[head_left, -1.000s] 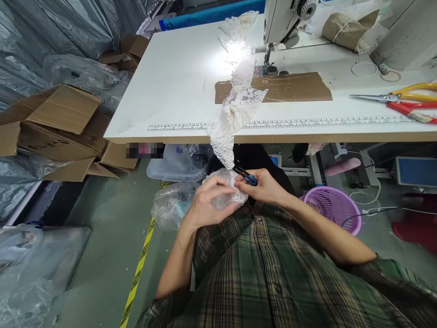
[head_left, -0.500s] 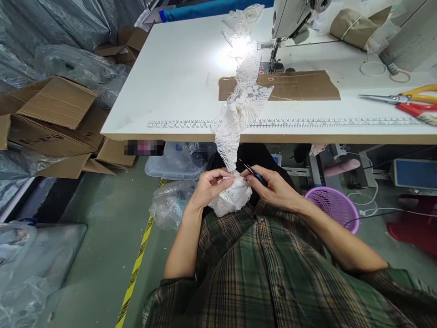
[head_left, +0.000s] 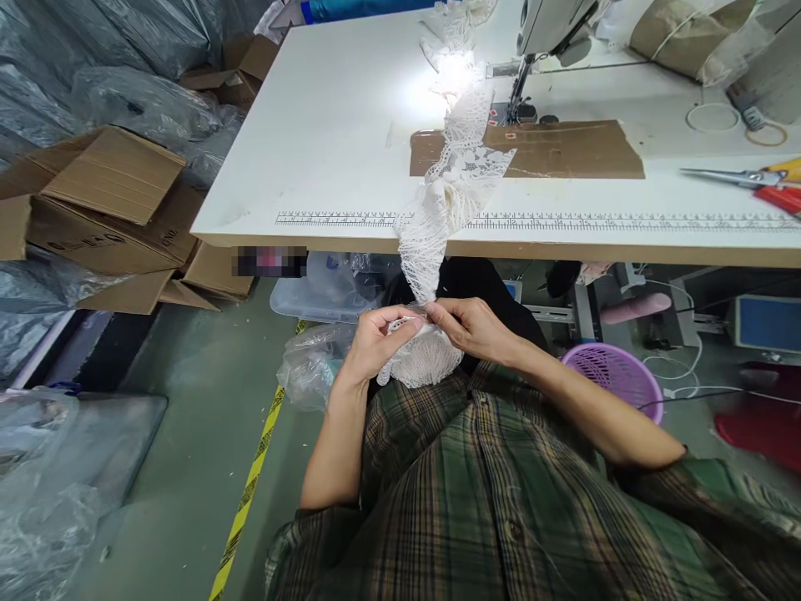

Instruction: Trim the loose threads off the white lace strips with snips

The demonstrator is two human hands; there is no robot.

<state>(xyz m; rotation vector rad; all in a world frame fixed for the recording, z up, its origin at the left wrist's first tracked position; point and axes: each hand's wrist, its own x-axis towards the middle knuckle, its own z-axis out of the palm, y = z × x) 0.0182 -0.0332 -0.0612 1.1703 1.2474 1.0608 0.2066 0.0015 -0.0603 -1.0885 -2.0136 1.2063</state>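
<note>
Below the numbered ruler point(head_left: 581, 222), left hand point(head_left: 369, 349) and right hand point(head_left: 479, 329) pinch-tight on white lace point(head_left: 430, 364).

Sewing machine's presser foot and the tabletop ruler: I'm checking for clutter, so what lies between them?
The head view shows a brown strip, partly covered by white lace, then white tabletop.

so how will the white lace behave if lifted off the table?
Likely floppy: the white lace bends over the table edge and gathers in loose folds. Probably light for its size, given the open mesh. Those holes might snag on something pointed.
</note>
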